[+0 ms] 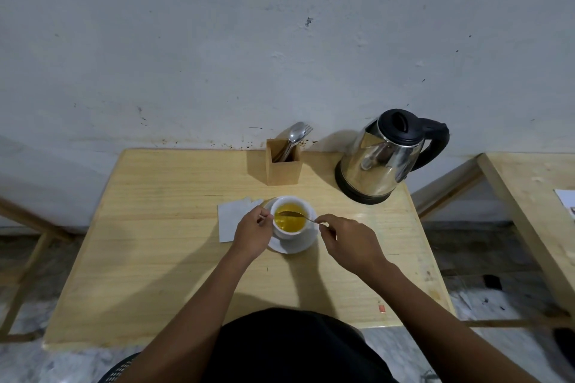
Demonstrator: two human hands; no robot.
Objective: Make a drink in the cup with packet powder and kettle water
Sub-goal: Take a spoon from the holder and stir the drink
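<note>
Right hand (351, 242) pinches the thin handle end of a slim metal teaspoon (292, 214) between thumb and forefinger; the bowl of the spoon lies in the yellow-orange liquid. Left hand (252, 235) is curled against the left side of the small white ceramic cup (291, 232), fingertips at the rim, apparently steadying it; whether it holds the cup handle cannot be told. Cup sits on a white round saucer (303, 244), near the middle of the pale wooden table (155, 258).

White paper napkin or opened packet (228, 221) lies flat just left of the cup. Steel electric kettle with black lid and handle (385, 155) stands behind and to the right, well apart. Wooden cutlery box (283, 165) stands at the wall.

Judgement: stirring step, drink nearly made. Cup is rigid, brittle, glazed and likely hot, filled fairly high. Steady by the side wall or handle; it could slide on the saucer. Spoon is light and stiff, so a fingertip pinch is adequate.
</note>
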